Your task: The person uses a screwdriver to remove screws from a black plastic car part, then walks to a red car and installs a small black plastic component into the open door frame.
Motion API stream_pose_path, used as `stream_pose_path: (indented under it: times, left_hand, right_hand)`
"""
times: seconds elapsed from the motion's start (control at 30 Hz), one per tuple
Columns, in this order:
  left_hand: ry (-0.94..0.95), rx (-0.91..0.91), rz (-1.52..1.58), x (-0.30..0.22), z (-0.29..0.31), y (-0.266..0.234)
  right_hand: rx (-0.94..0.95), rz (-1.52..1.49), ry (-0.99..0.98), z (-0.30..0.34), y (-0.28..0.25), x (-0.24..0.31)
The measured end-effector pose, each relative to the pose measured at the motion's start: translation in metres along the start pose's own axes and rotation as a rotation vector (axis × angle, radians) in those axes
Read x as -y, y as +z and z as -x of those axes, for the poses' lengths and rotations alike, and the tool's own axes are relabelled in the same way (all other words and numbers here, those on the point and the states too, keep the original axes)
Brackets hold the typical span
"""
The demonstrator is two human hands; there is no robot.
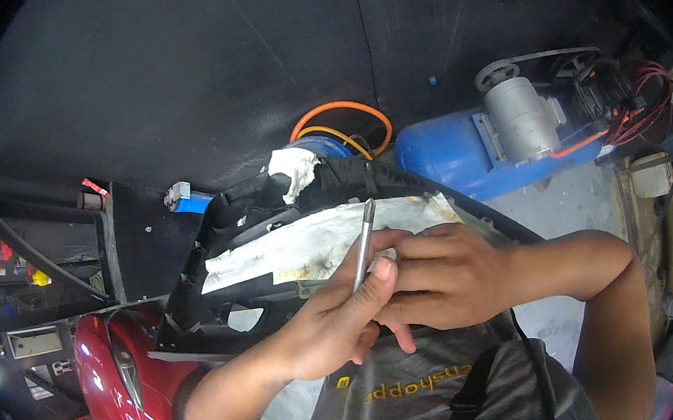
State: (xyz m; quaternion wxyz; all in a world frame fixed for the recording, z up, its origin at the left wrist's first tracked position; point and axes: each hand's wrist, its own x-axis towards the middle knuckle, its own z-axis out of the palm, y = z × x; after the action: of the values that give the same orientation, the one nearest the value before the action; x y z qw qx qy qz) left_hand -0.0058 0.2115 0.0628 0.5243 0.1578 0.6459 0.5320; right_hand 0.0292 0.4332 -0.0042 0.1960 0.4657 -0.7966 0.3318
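- Head view: a metal screwdriver [365,240] stands tilted in the person's left hand [331,317], its shaft passing between thumb and forefinger, its tip pointing away from the body; the handle is hidden.
- Left hand: closed around the tool, the thumb bent across beside the shaft.
- Right hand [454,275]: just right of the shaft, fingers curled and pressed against the left hand; whether it grips anything, I cannot tell. A small pale piece [385,255] shows between the hands, too covered to identify.
- Beyond and below the hands lies a large black panel [187,308] bearing a stained white sheet [275,253]; the screwdriver's tip appears in front of this sheet, though contact cannot be judged.
- Farther off, a crumpled white piece [295,169] lies at the panel's far edge, near an orange hose [342,104].
- A blue tank [445,153] carrying a grey motor [519,117] lies at right; a red car [138,387] stands at left.
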Motion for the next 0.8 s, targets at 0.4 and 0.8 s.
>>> stream_pose_path:
  times: [0.4, 0.8]
  left_hand:
    - [0.1, -0.094, -0.005, 0.015, 0.003, 0.013]
    - [0.196, -0.558, -0.052, 0.026, 0.106, -0.001]
  right_hand:
    - [0.236, -0.501, 0.305, -0.004, -0.012, 0.004]
    - [0.017, -0.497, 0.744, 0.029, -0.067, -0.056]
